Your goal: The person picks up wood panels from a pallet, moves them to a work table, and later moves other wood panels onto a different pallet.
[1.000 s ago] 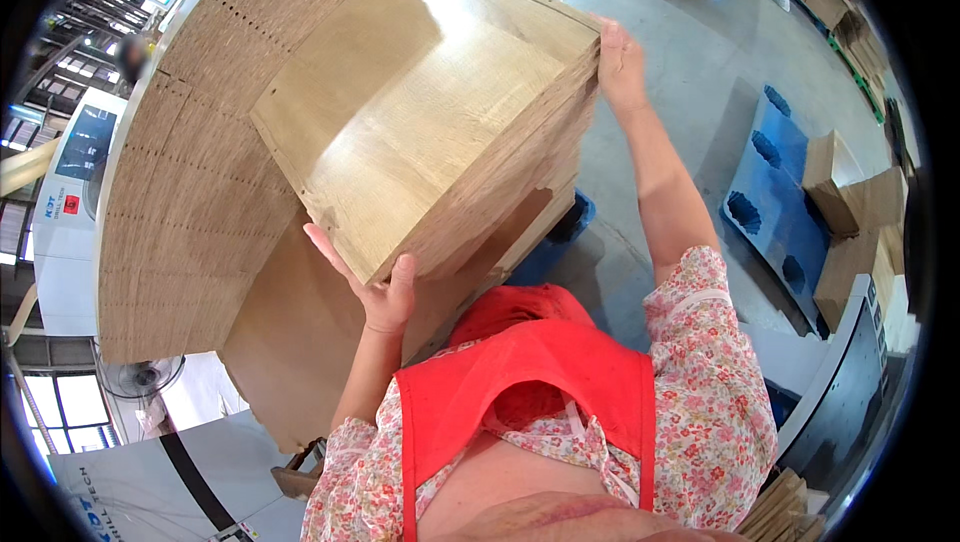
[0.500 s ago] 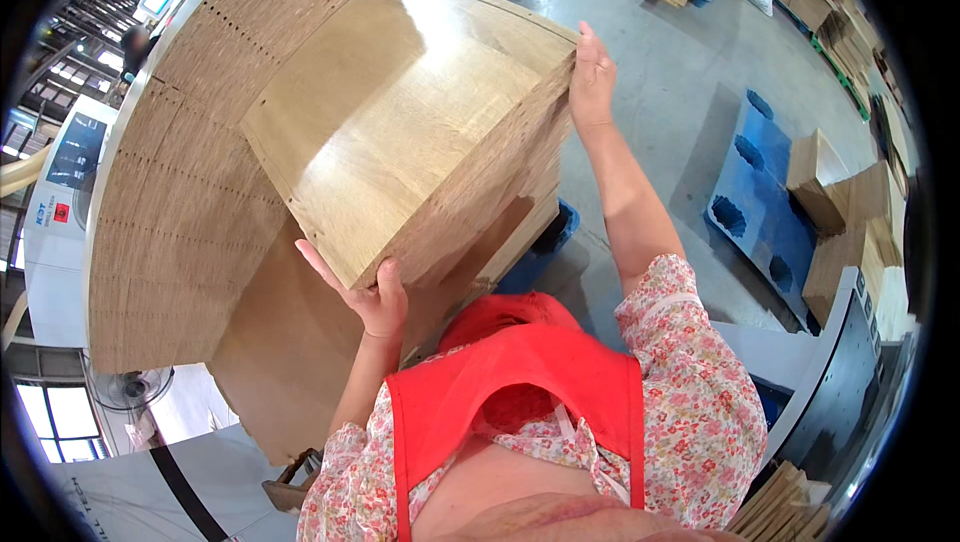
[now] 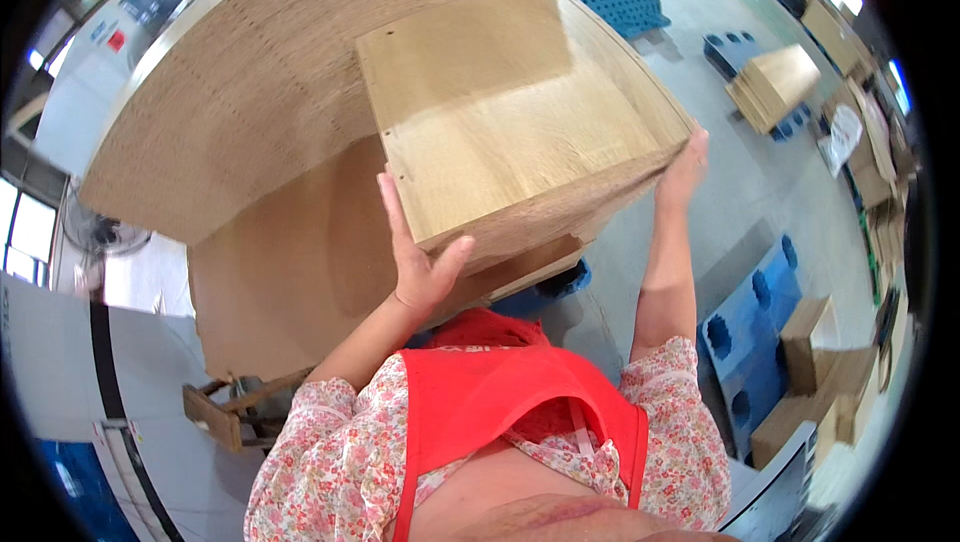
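Observation:
A thick stack of light wooden panels (image 3: 500, 122), with small drilled holes near the edges of the top one, stands in front of me. My left hand (image 3: 425, 267) is at its near left corner, fingers up along the left side and thumb against the near edge. My right hand (image 3: 683, 174) grips the right corner, its fingers partly hidden by the stack. Between them the two hands hold the stack by opposite sides. Beneath lies a brown sheet (image 3: 290, 252), and a tall block of stacked panels with rows of holes (image 3: 270, 102) rises behind and left.
Blue plastic pallets (image 3: 745, 362) lie on the grey floor at right, with wooden pieces (image 3: 800, 402) beside them. Farther off is another panel stack (image 3: 775, 87). A white machine (image 3: 120, 42) and a fan (image 3: 100, 222) are at left. A small wooden frame (image 3: 215, 417) stands lower left.
The view has swung, so the stack and both hands appear farther right. My left hand's fingers now reach higher along the stack's left side. My right hand stays on its corner.

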A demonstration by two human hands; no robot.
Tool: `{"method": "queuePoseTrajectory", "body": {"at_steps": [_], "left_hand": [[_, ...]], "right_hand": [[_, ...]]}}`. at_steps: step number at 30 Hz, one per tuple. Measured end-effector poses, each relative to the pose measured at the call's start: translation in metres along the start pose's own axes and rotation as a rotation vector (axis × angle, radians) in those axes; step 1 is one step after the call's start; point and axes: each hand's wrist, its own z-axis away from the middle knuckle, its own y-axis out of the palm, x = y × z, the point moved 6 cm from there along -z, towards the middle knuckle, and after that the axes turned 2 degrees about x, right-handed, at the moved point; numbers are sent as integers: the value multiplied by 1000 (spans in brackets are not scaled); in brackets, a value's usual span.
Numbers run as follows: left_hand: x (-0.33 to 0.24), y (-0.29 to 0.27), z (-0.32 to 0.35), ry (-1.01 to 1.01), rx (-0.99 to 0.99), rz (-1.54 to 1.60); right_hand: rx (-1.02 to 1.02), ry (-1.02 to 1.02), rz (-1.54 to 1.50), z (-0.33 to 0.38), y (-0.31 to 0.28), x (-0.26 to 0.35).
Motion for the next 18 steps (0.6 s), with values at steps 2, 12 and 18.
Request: {"method": "queuePoseTrajectory", "body": {"at_steps": [2, 12, 18], "left_hand": [[1, 3, 1, -19, 23, 53], [2, -1, 0, -20, 1, -27], [-9, -1, 3, 16, 17, -511]], "right_hand": [[-1, 43, -86, 3, 0, -3], [13, 143, -121, 1, -3, -11], [74, -53, 257, -9, -13, -27]]}}
